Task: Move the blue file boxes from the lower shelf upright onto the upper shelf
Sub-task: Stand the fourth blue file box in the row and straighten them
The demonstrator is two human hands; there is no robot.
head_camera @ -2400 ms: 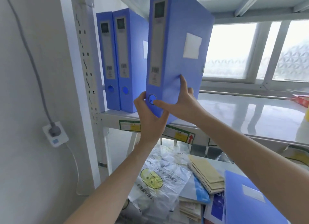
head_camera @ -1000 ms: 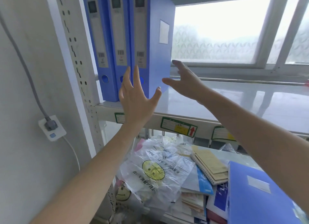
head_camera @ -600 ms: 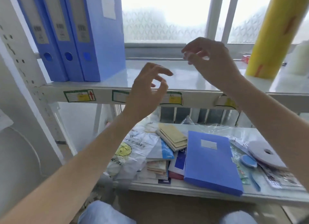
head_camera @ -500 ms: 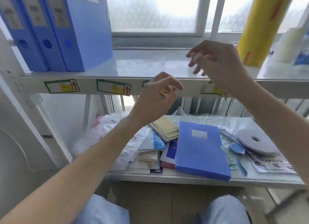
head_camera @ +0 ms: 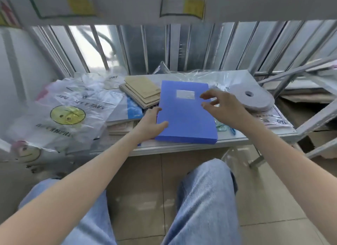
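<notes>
One blue file box (head_camera: 184,117) with a white label lies flat on the lower shelf (head_camera: 182,149), its near edge at the shelf's front. My left hand (head_camera: 150,123) touches the box's left edge, fingers along the side and thumb on the lid. My right hand (head_camera: 223,108) hovers over the box's right edge with its fingers apart. The box rests flat and is not lifted. Only the labelled front rail of the upper shelf (head_camera: 127,5) shows, at the top; the boxes standing on it are out of view.
Clear smiley-face plastic bags (head_camera: 67,115) fill the shelf's left. Brown spiral notebooks (head_camera: 144,92) lie just left of the box, a grey tape roll (head_camera: 250,98) to its right. Slanted metal bars (head_camera: 313,120) and cardboard are at the right. My knees (head_camera: 204,199) are below the shelf.
Both hands let go of the third box, left upright on the upper shelf. The view dropped to the lower shelf, and both hands came down to the flat box.
</notes>
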